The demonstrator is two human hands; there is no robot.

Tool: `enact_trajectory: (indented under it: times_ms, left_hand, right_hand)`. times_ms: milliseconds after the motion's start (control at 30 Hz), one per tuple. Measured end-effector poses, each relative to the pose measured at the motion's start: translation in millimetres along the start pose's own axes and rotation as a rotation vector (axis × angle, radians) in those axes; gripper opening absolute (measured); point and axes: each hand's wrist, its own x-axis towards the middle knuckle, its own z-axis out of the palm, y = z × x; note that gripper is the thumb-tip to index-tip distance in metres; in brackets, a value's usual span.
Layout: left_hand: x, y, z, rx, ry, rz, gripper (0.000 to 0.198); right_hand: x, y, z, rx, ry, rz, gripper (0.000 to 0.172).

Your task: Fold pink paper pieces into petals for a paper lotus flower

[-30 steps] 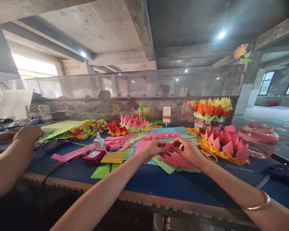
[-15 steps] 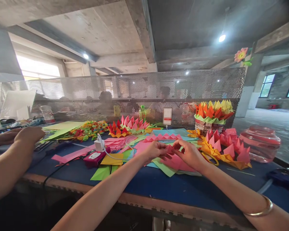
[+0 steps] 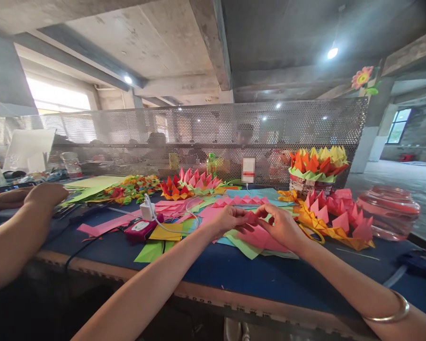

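A small folded piece of pink paper (image 3: 250,218) is pinched between my two hands above the table. My left hand (image 3: 230,220) grips its left side, fingers closed. From the right, my right hand (image 3: 277,224) holds the other side between thumb and fingertips. Beneath them lie pink paper sheets (image 3: 266,240) and a light green sheet (image 3: 246,246). Just behind runs a row of pink folded paper points (image 3: 239,201). Right of my right hand lies a strip of pink and yellow folded paper petals (image 3: 337,220), with a yellow-handled tool (image 3: 314,235) beside it.
A co-worker's arms (image 3: 24,222) reach in at the left. A magenta box (image 3: 140,230) with a white charger (image 3: 148,210) and cables stands left of my hands. At right are a paper-petal basket (image 3: 310,188) and a clear pink jar (image 3: 388,213). A perforated metal screen (image 3: 206,128) closes the back.
The view has shifted slightly, so most things at the right sit a little further right. Both my hands keep their pinch on the pink paper, with hardly any finger movement.
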Motion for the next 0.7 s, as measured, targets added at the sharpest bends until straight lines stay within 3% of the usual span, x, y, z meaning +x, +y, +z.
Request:
enact_trajectory:
  times_ms: [700]
  left_hand:
    - [2.6, -4.3, -4.5, -0.063, -0.034, 0.013, 0.044]
  right_hand:
    - [-0.1, 1.2, 1.9, -0.001, -0.018, -0.058, 0.008]
